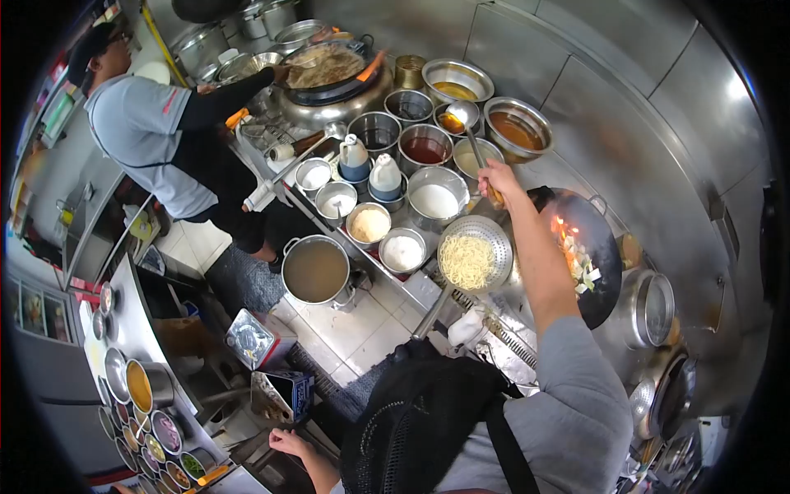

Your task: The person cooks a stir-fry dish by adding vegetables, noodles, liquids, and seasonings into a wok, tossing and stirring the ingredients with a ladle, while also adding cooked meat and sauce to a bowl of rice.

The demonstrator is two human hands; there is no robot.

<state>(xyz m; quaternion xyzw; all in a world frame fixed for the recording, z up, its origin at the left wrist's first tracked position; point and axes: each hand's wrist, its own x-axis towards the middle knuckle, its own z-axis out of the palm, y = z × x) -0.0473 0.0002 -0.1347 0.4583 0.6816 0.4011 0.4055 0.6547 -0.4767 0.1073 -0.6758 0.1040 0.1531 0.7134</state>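
My right hand is closed around the wooden handle of a ladle. The ladle's metal bowl sits over a pot of dark amber liquid among the seasoning pots. To the right of my forearm, a wok holds chopped vegetables with small flames showing at their upper edge. A perforated strainer with noodles lies left of that forearm, its handle pointing toward me. My left hand hangs low at the left, fingers loosely bent, with nothing visible in it.
A co-worker stands at another large wok at the upper left. Between us are metal pots, white-powder bowls and two bottles. A stockpot stands below the counter edge. Ingredient containers fill the lower-left counter.
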